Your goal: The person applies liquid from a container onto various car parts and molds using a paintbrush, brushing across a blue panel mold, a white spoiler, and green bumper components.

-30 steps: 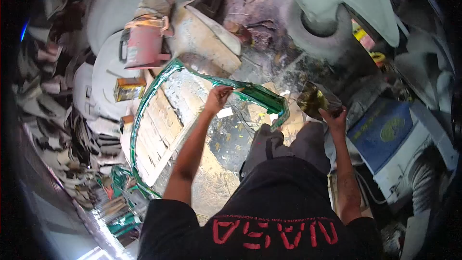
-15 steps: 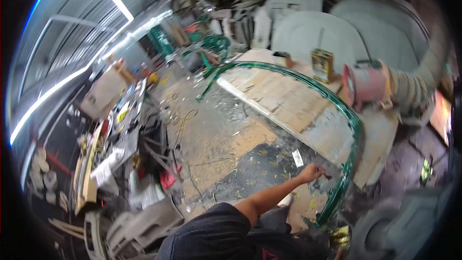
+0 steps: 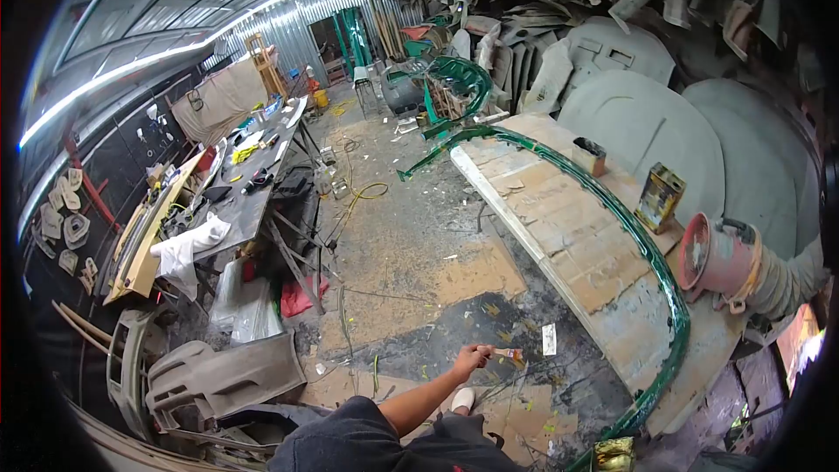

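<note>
My left hand (image 3: 473, 359) is closed around the handle of a small brush (image 3: 509, 354), held over the floor left of the work table. A long curved green glossy part (image 3: 642, 249) lies along the cardboard-covered table (image 3: 568, 253). Its near end reaches the bottom edge of the view, beside an open gold-coloured container (image 3: 614, 454). My right hand is out of view, so what holds the container does not show. The brush and left hand are apart from the green part.
On the table stand a yellow tin (image 3: 660, 197) and a small open box (image 3: 589, 156). A red blower (image 3: 710, 253) with a hose is at the right. A cluttered bench (image 3: 253, 183) stands left, with a grey moulded panel (image 3: 227, 376) below. A yellow cable (image 3: 369, 192) lies on the floor.
The view has swung left and up towards the room. My left hand, with the brush, has come away from the green part. My right hand has left the view.
</note>
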Demonstrator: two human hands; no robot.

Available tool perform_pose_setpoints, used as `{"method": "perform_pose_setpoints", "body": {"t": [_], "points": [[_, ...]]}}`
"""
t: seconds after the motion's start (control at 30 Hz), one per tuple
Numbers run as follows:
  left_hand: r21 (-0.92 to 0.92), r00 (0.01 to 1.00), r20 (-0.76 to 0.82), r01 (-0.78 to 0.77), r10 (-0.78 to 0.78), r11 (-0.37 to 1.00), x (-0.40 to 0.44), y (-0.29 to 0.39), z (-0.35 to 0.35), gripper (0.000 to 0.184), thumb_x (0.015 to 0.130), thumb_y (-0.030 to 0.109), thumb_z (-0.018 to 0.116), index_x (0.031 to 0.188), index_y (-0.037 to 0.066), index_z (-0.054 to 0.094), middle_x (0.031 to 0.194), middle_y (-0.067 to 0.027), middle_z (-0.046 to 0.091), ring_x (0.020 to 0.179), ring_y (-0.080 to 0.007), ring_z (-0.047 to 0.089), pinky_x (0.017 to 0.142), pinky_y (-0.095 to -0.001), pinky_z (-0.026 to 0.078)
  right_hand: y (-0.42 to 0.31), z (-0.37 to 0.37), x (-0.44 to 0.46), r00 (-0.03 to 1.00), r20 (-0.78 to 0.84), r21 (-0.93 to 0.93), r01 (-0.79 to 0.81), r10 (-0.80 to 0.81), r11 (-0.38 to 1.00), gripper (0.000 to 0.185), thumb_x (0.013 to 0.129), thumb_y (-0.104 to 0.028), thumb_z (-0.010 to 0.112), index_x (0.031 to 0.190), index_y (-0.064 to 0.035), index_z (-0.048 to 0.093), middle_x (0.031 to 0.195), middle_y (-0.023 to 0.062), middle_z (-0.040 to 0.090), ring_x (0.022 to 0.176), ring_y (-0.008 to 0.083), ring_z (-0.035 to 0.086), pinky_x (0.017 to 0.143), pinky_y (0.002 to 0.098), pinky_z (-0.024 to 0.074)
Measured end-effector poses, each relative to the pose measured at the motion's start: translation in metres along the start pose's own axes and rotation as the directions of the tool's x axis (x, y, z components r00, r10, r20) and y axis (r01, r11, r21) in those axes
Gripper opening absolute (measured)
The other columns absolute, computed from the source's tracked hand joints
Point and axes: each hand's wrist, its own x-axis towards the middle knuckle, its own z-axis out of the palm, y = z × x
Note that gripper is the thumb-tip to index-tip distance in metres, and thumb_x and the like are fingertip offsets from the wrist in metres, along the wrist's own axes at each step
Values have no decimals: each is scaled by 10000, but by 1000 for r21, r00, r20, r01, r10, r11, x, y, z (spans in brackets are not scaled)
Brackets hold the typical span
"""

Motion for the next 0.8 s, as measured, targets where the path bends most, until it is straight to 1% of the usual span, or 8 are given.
{"method": "perform_pose_setpoints", "body": {"t": [0.3, 0.37, 0.43, 0.47, 0.57, 0.6, 0.63, 0.8], "points": [[-39, 1000, -3, 14, -14, 999, 86, 59, -76, 214, 885, 260, 627, 905, 53, 676, 713, -12, 603, 571, -78, 502, 519, -241, 424, 16, 23, -67, 956, -242, 99, -146, 166, 984, 643, 858, -299, 675, 1343, -37, 345, 1320, 163, 431, 1174, 288, 463, 817, 540, 502], [-70, 999, -33, 23, -26, 997, 99, 78, -87, 206, 877, 262, 628, 891, 62, 672, 711, -21, 612, 576, -87, 525, 517, -240, 424, 41, 40, -48, 941, -293, 136, -133, 168, 982, 696, 834, -238, 673, 1385, -51, 290, 1232, 173, 488, 1058, 334, 516, 781, 576, 526], [-59, 996, -83, 9, -14, 998, 113, 93, -101, 191, 870, 258, 624, 836, 73, 655, 695, -17, 601, 572, -90, 528, 517, -241, 422, 42, 69, -46, 973, -198, 331, -50, 121, 942, 663, 837, -269, 675, 1354, -64, 314, 1316, 146, 417, 1181, 321, 442, 753, 554, 515], [-42, 999, -53, -11, 9, 999, 114, 104, -109, 187, 873, 253, 615, 824, 75, 641, 708, -13, 603, 588, -93, 534, 541, -247, 429, 33, 81, -46, 999, -36, 433, -20, 39, 901, 590, 867, -278, 631, 1332, -49, 349, 1300, 135, 441, 1175, 322, 449, 811, 583, 489], [-170, 996, -93, -7, -9, 985, 129, 107, -136, 169, 889, 252, 608, 849, 88, 616, 725, -7, 597, 627, -91, 539, 584, -251, 430, 21, 119, -18, 957, 259, 468, -8, -128, 884, 425, 938, -266, 509, 1308, -67, 441, 1319, 116, 504, 1241, 314, 454, 1025, 578, 357], [-180, 988, -151, -10, -18, 984, 126, 114, -137, 167, 898, 255, 605, 860, 93, 608, 728, -3, 591, 633, -90, 534, 593, -251, 427, 16, 133, -6, 949, 295, 646, -112, -112, 755, 447, 931, -260, 517, 1317, -50, 430, 1340, 109, 492, 1229, 325, 470, 1035, 578, 349], [-171, 982, -179, 35, -66, 985, 117, 134, -129, 170, 912, 263, 603, 869, 99, 599, 739, 10, 579, 637, -84, 516, 588, -252, 417, 9, 149, 5, 930, 312, 680, -76, -194, 729, 491, 908, -262, 549, 1326, -37, 422, 1343, 104, 490, 1233, 315, 467, 1041, 582, 342], [-258, 953, -297, -13, -67, 966, 124, 142, -161, 239, 929, 231, 585, 1088, 58, 629, 769, 20, 563, 655, -71, 502, 590, -230, 401, -48, 225, 56, 884, 408, 666, -116, -229, 737, 729, 760, -239, 711, 1384, -79, 369, 1367, 72, 451, 1303, 266, 397, 1097, 455, 303]]}}
